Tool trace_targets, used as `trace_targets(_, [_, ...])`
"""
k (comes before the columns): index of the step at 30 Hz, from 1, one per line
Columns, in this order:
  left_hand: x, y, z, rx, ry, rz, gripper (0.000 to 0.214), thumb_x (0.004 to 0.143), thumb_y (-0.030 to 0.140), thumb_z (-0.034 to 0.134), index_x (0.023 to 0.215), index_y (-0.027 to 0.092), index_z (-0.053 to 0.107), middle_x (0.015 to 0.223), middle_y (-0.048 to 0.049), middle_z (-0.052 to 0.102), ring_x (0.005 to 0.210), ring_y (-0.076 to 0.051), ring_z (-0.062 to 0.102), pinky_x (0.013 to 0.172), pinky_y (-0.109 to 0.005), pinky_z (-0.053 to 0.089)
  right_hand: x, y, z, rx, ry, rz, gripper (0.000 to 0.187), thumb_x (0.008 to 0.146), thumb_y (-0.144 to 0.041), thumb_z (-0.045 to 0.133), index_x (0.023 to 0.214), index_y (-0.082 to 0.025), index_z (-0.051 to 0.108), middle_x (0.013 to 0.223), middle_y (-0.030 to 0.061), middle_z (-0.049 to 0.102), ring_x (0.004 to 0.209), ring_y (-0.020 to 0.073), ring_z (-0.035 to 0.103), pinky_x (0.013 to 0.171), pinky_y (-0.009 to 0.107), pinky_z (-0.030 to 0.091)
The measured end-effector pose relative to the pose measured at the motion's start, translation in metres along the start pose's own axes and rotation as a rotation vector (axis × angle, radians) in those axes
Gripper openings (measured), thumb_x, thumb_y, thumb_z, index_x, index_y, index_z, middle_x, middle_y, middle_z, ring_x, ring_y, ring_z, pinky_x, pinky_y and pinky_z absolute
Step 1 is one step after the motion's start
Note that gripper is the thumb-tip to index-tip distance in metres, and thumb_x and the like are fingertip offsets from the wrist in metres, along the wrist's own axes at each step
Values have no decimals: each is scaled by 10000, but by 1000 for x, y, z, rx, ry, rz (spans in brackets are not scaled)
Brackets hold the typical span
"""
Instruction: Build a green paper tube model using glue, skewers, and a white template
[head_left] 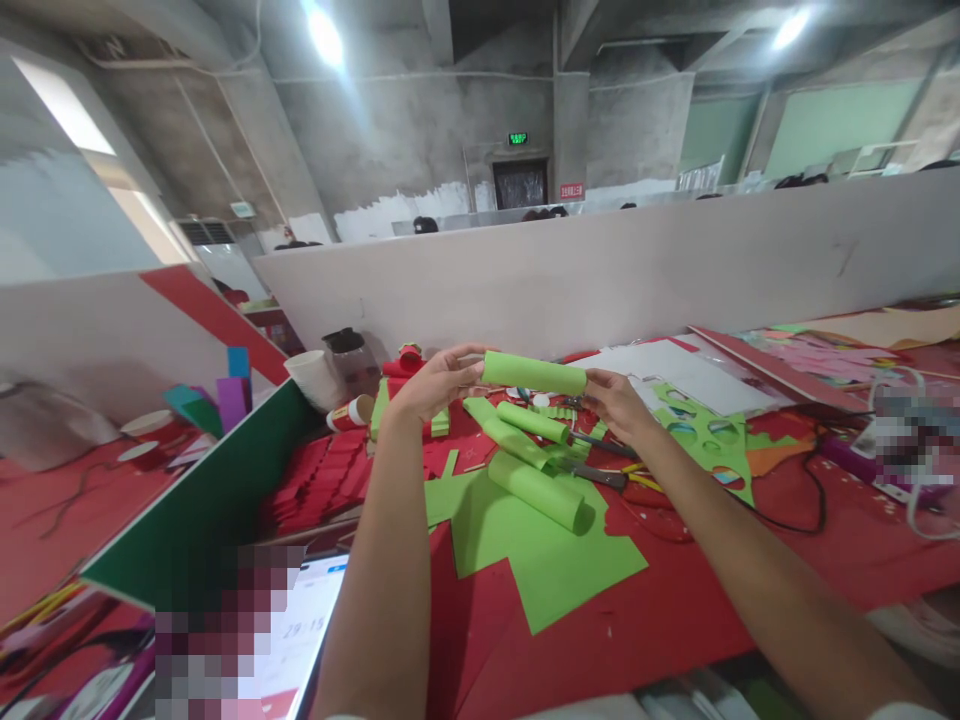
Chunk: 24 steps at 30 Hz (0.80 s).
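Both my hands hold a rolled green paper tube (534, 373) level above the red table. My left hand (435, 382) pinches its left end with fingers closed. My right hand (616, 402) grips its right end, fingers curled round it. Below the tube lie three more green paper rolls (537, 488) on a flat green paper sheet (540, 560). Scissors (592, 470) lie just under my right hand.
A stack of folded red paper (322, 475) and paper cups (315, 378) sit at left, beside a green divider board (202, 495). A green sheet with cut-out holes (705, 430), white paper (675, 370) and black cables (810, 500) lie at right. A white partition (600, 270) stands behind.
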<state>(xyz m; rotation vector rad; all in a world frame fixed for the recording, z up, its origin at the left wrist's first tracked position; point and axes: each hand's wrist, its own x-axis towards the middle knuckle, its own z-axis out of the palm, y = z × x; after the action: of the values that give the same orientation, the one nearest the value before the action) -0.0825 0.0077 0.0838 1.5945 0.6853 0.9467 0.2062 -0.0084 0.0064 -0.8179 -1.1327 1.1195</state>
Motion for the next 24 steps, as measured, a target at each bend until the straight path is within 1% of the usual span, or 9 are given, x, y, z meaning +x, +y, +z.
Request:
trace_targets(3, [2, -5, -1, 5, 28, -38, 432, 769, 309, 759, 1171, 204, 638, 1059, -92, 710, 854, -191, 708, 711, -254, 574, 0, 1, 0, -22, 9, -8, 384, 544, -424, 853, 810, -185, 715, 814, 41, 694, 700, 148, 620, 556, 237, 485])
trace_targets(5, [2, -4, 1, 42, 42, -45, 419, 821, 383, 699, 1192, 202, 633, 1080, -104, 700, 895, -208, 704, 765, -292, 574, 1, 1, -1, -40, 13, -5, 371, 559, -425, 843, 810, -185, 714, 817, 44, 699, 715, 157, 629, 567, 242, 494])
trace_targets(7, [3, 1, 5, 130, 78, 18, 428, 874, 468, 607, 1215, 210, 627, 1175, -117, 664, 998, -239, 680, 854, -343, 555, 2, 2, -2, -45, 21, 16, 348, 564, -406, 840, 801, -186, 711, 803, 39, 699, 720, 158, 633, 576, 240, 497])
trace_targets(9, [3, 9, 11, 297, 123, 113, 446, 891, 507, 557, 1225, 218, 621, 1280, -120, 611, 1125, -275, 622, 939, -377, 510, 3, 4, -4, -54, 39, 47, 323, 567, -381, 838, 785, -182, 706, 769, 31, 690, 686, 144, 620, 551, 227, 480])
trace_targets(12, [4, 21, 24, 640, 146, 193, 485, 855, 508, 601, 1246, 222, 605, 1338, -119, 569, 1251, -320, 521, 1041, -419, 415, 5, 7, -6, -117, 51, 78, 285, 595, -368, 811, 765, -169, 698, 720, 29, 670, 594, 119, 569, 467, 208, 415])
trace_targets(15, [10, 22, 41, 944, 60, 243, 590, 805, 506, 654, 1326, 249, 545, 1413, -110, 508, 1323, -346, 434, 1110, -465, 304, 5, 10, -6, -178, 21, 84, 242, 622, -354, 779, 742, -162, 694, 676, 13, 649, 525, 90, 502, 428, 200, 361])
trace_targets(18, [21, 11, 59, 1171, -132, 252, 699, 730, 441, 738, 1360, 250, 503, 1428, -119, 504, 1327, -359, 422, 1105, -472, 282, 5, 12, -7, -201, -32, 95, 217, 629, -348, 763, 701, -162, 679, 598, -20, 597, 470, 69, 431, 406, 201, 319])
trace_targets(21, [30, -2, 71, 1360, -219, 176, 601, 736, 343, 728, 1301, 244, 545, 1266, -134, 628, 1186, -369, 542, 1000, -465, 370, 5, 13, -8, -220, -50, 102, 232, 634, -369, 754, 683, -159, 668, 552, -29, 560, 442, 67, 398, 384, 210, 287])
trace_targets(24, [31, -5, 75, 1430, -206, 110, 451, 789, 337, 660, 1221, 236, 585, 1101, -133, 693, 1000, -349, 629, 843, -415, 440, 3, 11, -7, -218, -55, 110, 241, 653, -379, 751, 674, -157, 658, 561, -27, 556, 440, 60, 396, 383, 206, 280])
